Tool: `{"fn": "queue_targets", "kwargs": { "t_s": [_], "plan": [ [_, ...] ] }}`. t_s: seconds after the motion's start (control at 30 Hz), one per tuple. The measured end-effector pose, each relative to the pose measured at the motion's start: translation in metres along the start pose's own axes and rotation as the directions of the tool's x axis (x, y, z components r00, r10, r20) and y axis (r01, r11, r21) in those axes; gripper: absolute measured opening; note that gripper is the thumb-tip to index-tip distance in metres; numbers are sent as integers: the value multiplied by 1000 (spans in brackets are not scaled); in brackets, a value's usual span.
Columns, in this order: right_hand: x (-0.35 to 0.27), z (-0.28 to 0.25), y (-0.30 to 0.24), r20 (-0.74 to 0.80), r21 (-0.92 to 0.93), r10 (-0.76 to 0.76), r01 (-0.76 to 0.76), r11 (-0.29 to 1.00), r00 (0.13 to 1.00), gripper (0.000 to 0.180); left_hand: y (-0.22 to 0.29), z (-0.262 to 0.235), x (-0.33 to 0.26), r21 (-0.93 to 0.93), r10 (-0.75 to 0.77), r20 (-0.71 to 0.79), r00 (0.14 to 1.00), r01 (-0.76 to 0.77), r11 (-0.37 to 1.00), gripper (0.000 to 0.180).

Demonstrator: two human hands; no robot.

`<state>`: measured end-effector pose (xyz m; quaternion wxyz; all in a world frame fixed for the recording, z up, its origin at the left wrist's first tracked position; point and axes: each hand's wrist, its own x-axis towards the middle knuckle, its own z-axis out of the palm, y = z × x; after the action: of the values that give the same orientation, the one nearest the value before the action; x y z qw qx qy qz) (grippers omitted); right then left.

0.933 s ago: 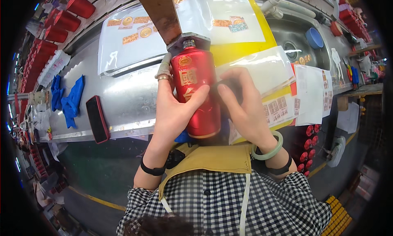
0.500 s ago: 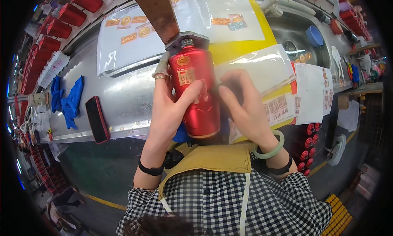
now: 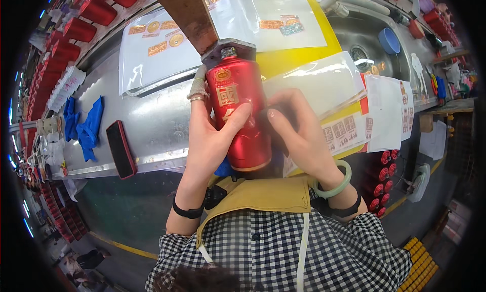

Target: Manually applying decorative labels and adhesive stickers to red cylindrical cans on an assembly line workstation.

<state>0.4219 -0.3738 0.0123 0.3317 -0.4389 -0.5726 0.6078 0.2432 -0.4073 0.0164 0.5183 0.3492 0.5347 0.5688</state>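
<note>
A glossy red bottle [image 3: 250,142] with gold characters and a round gold emblem lies tilted in front of me. Its threaded neck meets a grey metal plate [image 3: 242,46] on the end of a brown bar [image 3: 190,16]. My left hand [image 3: 215,132] is wrapped round the bottle's left side, thumb across its front; a pale cover and a ring are on one finger. At the bottle's right side, my right hand [image 3: 298,132] has curled fingers, with thumb and forefinger tips close together. Its other fingertips are hidden, and whether it pinches anything small does not show.
Clear sheets with gold decals [image 3: 176,40] lie on the metal bench beyond. Printed decal sheets [image 3: 344,132] sit to the right over a yellow board [image 3: 324,21]. A phone [image 3: 121,149] and blue gloves [image 3: 90,130] are left. Far right is a sink [image 3: 349,36] with a blue bowl [image 3: 389,42].
The bottle and bar have shifted very slightly left in view. My right hand's forefinger and thumb have moved a little toward the bottle's side; my left hand keeps its hold.
</note>
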Motion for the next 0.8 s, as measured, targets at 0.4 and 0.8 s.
{"fn": "queue_targets", "kwargs": {
  "t_s": [0.4,0.8],
  "plan": [
    [-6,18,-2,-145,-80,-80,69,994,986,23,-9,4,-8,164,44,2,999,-44,985,69],
    [-8,19,-3,-137,189,-13,39,981,990,23,-11,3,-9,247,76,32,997,-81,966,54]
  ]
}}
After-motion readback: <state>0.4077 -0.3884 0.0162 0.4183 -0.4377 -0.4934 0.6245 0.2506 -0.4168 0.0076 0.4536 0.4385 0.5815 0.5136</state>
